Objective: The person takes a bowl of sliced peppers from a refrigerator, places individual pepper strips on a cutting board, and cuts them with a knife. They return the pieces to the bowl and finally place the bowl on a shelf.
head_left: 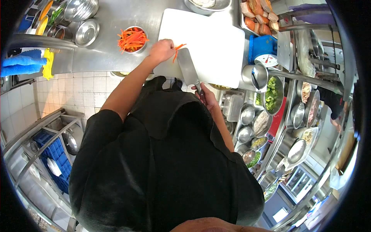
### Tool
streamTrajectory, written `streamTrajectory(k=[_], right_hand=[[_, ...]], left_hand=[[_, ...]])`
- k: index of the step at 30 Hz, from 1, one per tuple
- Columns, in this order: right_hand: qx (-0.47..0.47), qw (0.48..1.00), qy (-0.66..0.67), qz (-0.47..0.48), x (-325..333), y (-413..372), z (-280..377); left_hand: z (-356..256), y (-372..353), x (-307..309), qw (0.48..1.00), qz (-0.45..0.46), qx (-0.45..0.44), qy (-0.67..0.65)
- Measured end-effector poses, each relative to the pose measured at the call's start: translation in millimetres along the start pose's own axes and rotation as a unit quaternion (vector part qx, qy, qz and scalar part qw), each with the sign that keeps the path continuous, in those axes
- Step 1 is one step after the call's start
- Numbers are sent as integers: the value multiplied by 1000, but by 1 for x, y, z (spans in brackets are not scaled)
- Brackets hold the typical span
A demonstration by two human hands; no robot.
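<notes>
My left hand [162, 50] is closed at the left part of the white cutting board [216, 42], its fingers curled; whatever it may hold is hidden. Thin orange strips [179, 49] lie on the board just right of it. In my right hand [206, 96], at the board's near edge, is the handle of a broad cleaver [188, 65]. The blade points away from me over the board, its tip beside the strips. Left of the board, a round metal bowl [145, 45] is heaped with orange strips [131, 38].
Stacked metal bowls [87, 33] stand at the back left. A tray of meat pieces [262, 17], a blue scale [261, 46] and a metal pot [255, 75] are at the right. Bowls of food, including greens [272, 94], line the right side. Part of another person [334, 102] shows far right.
</notes>
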State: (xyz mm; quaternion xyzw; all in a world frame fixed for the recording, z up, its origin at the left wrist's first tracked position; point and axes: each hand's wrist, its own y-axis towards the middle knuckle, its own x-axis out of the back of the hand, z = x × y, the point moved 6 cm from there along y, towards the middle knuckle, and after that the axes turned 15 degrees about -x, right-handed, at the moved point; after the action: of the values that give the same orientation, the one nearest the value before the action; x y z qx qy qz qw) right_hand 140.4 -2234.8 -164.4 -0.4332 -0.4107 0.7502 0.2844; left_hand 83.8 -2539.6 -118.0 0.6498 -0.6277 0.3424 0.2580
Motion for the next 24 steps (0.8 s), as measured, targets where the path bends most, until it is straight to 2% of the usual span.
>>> streamTrajectory(k=[2, 5, 8, 11, 14, 16, 18, 21, 24], right_hand=[[-1, 1000, -4, 0, 1, 4, -3], [11, 1000, -13, 5, -1, 9, -1], [24, 999, 29, 23, 5, 27, -8], [20, 1000, 4, -19, -2, 19, 1], [3, 999, 14, -28, -3, 14, 2], [13, 999, 36, -12, -12, 6, 8], [18, 1000, 0, -16, -23, -9, 18], [53, 991, -123, -16, -49, -29, 47], [71, 981, -181, -1, -82, -37, 72]], left_hand=[[0, 9, -13, 999, -8, -37, 4], [-11, 5, -18, 998, 29, -57, 17], [-4, 4, -22, 998, -4, -28, -60], [-2, 2, -26, 995, -33, -45, -86], [7, 2, -36, 988, -93, -109, -60], [-2, -5, -23, 988, -122, -84, -46], [-9, -20, -2, 985, -155, -68, -41], [-19, -41, 40, 975, -209, -61, -48], [-12, -67, 86, 963, -260, -53, -44]])
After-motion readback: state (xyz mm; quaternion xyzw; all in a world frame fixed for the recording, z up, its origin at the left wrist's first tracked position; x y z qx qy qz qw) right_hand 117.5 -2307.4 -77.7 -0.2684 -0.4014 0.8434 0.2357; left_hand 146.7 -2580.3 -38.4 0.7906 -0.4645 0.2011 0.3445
